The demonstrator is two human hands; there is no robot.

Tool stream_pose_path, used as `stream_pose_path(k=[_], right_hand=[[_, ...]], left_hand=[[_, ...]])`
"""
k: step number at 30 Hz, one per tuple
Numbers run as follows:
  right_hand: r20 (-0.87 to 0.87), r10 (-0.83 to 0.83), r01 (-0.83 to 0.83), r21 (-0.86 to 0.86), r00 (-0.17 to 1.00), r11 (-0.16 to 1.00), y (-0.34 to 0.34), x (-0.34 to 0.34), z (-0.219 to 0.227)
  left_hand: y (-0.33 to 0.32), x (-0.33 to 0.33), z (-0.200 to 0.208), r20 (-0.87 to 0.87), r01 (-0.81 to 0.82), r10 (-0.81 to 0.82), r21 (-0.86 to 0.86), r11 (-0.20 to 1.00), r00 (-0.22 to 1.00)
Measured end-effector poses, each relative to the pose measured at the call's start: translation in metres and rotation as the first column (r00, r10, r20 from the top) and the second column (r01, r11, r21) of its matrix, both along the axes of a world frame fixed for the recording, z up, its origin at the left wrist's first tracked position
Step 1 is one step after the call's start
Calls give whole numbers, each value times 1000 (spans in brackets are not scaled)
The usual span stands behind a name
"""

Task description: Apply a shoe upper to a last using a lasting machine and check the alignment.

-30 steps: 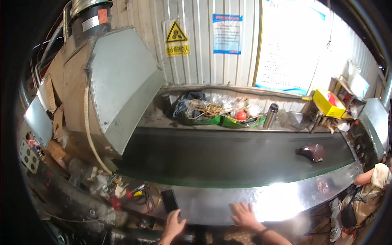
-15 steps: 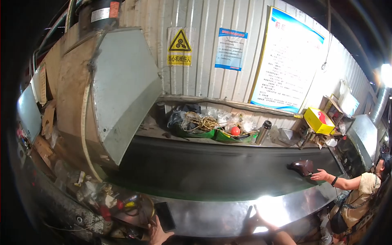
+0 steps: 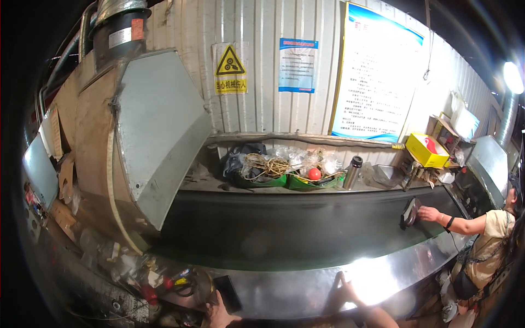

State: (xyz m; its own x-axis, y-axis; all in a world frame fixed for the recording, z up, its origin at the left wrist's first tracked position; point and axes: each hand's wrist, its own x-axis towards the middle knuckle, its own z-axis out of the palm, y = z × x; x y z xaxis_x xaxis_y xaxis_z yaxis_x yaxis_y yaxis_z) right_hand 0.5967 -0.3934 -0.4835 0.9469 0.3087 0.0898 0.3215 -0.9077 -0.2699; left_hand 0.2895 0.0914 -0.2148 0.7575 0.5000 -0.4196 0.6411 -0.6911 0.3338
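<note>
At the lower edge my left hand [image 3: 220,315] is open, fingers stretched upward, beside a black flat rectangular thing [image 3: 227,293] that looks like a phone. Whether they touch, I cannot tell. Over the shiny metal ledge [image 3: 284,292] my right hand [image 3: 351,292] reaches in from below with fingers extended and nothing seen in it. Glare and a dark reflection blur its outline. Beyond the ledge lies the dark conveyor belt [image 3: 290,229]. On its right part a dark glossy object, perhaps a shoe [image 3: 409,213], stands on end at a co-worker's hand [image 3: 429,214].
Behind the belt are green-edged bins [image 3: 265,180] with rope and plastic, a red ball [image 3: 314,174], a steel flask [image 3: 354,173] and a yellow box [image 3: 427,150]. A large metal hood [image 3: 158,131] stands left. Scissors [image 3: 185,290] and litter lie near my left hand.
The co-worker's hand has closed in on the dark glossy object, which has turned from lying to upright. My view has shifted slightly; my hands stay in about the same places.
</note>
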Motion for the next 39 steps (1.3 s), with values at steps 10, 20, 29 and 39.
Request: stream_pose_path(k=[10, 20, 29, 39], right_hand=[[-256, 117, -146, -97, 960, 985, 2, 2, 70], [-180, 107, -132, -130, 978, 983, -10, 9, 62], [-321, 20, -84, -185, 947, 979, 14, -13, 135], [-376, -23, -57, -201, 927, 978, 30, -22, 189]], left_hand=[[20, 13, 17, 16, 34, -34, 11, 999, 999], [8, 16, 19, -181, 107, -89, 94, 990, 979], [15, 13, 19, -96, 87, -79, 75, 993, 992], [14, 17, 18, -121, 94, -83, 89, 992, 989]])
